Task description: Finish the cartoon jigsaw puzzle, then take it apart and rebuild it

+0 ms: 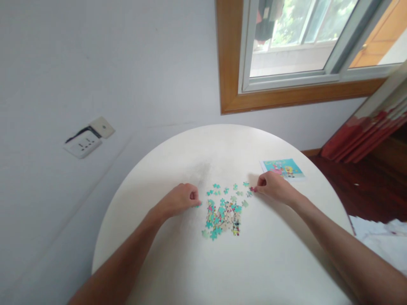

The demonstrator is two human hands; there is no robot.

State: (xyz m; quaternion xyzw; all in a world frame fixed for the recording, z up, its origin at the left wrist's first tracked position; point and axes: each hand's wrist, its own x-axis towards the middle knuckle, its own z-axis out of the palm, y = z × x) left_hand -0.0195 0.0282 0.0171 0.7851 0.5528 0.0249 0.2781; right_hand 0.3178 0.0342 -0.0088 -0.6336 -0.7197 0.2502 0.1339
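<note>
On the round white table lies a heap of small jigsaw pieces (222,218), mostly teal, beige and multicoloured, some overlapping. Several loose pieces (226,190) are spread just beyond the heap. To the left of it, my left hand (181,199) is closed, thumb and forefinger pinching a teal puzzle piece (199,205) at the tabletop. At the right end of the loose pieces, my right hand (272,185) has its fingertips closed on a dark pink puzzle piece (252,189). Behind that hand, partly covered by it, lies a picture card (291,167) with cartoon figures on teal.
The round table (178,156) stands against a pale wall with a socket (83,144) at the left. A wood-framed window (233,95) is above its far side. At right are a red and white curtain (365,131) and white cloth (378,237) beside the table edge.
</note>
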